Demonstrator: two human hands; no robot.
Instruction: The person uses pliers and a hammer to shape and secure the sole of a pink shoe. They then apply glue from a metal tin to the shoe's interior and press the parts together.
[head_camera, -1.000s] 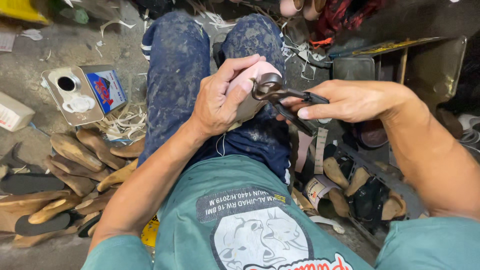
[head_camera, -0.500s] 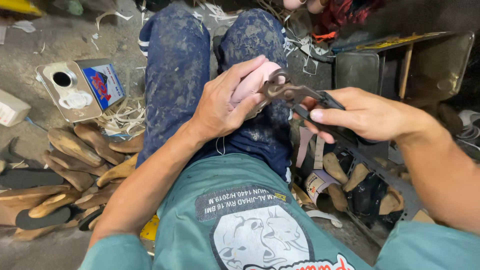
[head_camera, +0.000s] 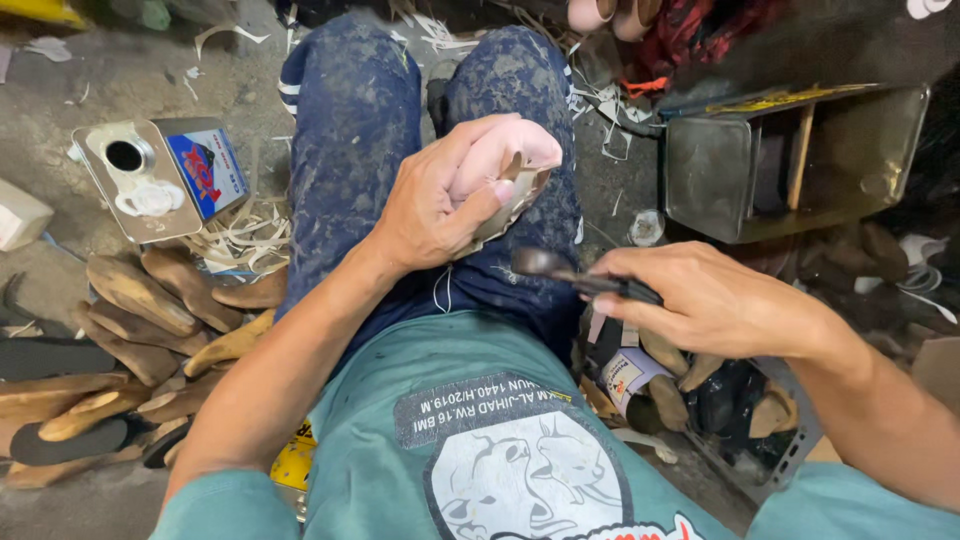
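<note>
Over the lap, left hand has its fingers wrapped round a pink shoe piece; right hand is clenched on dark pliers, just below it.

Your left hand sits on your knee, right hand just beside it; tin can and stacked soles lie on your left, metal box right.

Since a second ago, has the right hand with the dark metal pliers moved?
Yes. The right hand and dark metal pliers have drawn back from the pink shoe piece held in the left hand, down toward the person's lap; their tip no longer touches it.
</note>
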